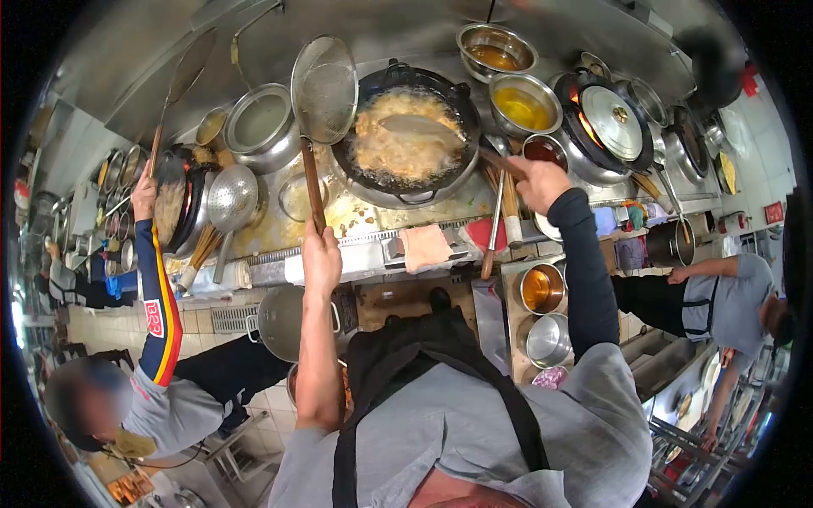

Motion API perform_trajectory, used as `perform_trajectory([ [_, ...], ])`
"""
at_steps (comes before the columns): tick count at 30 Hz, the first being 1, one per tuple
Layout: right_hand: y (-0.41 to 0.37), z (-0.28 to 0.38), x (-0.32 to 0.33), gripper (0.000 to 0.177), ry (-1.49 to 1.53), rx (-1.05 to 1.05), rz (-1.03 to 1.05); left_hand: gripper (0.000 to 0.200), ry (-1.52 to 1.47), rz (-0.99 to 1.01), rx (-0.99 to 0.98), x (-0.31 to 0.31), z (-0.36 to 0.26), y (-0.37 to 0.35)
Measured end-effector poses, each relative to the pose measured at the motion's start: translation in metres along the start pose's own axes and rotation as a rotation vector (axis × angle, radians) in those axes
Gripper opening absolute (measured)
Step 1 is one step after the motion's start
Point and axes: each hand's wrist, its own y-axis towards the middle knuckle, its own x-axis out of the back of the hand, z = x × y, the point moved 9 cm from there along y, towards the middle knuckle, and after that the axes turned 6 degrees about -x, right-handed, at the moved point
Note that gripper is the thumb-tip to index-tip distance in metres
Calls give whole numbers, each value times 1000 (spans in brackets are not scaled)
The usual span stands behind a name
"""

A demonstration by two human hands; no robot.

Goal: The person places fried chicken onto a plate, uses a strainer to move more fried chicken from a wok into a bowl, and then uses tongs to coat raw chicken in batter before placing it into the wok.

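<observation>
My left hand (321,256) is wrapped round the wooden handle of a round wire-mesh strainer (324,89), whose basket is raised at the left rim of a black wok (345,161). Pale golden food (391,157) bubbles in hot oil inside the wok. My right hand (544,183) grips the wooden handle of a wok ladle (423,127), and its metal head lies over the frying food, partly blurred by steam. Just behind that hand stands a bowl of dark red sauce (544,151).
Bowls of yellow oil (525,108) and amber liquid (494,57) stand behind. A lidded pot (611,123) sits over flames at right. A perforated skimmer (233,199) rests at left. One co-worker (190,415) holds another strainer at left; another co-worker (720,296) is at right.
</observation>
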Motion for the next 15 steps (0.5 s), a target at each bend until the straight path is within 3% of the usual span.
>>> perform_trajectory([
  [2, 9, 4, 12, 48, -12, -28, -51, 43, -25, -1, 50, 8, 11, -9],
  [6, 19, 13, 16, 54, -92, 11, 140, 43, -15, -26, 84, 20, 26, -21],
  [9, 13, 25, 61, 54, -58, 151, 37, 32, 61, 27, 164, 32, -9, -26],
  [11, 3, 40, 84, 54, -99, 58, 53, 33, 86, 36, 150, 29, -8, -23],
  [15, 15, 53, 55, 52, -111, 111, -36, 33, 176, 35, 48, 16, -12, -14],
])
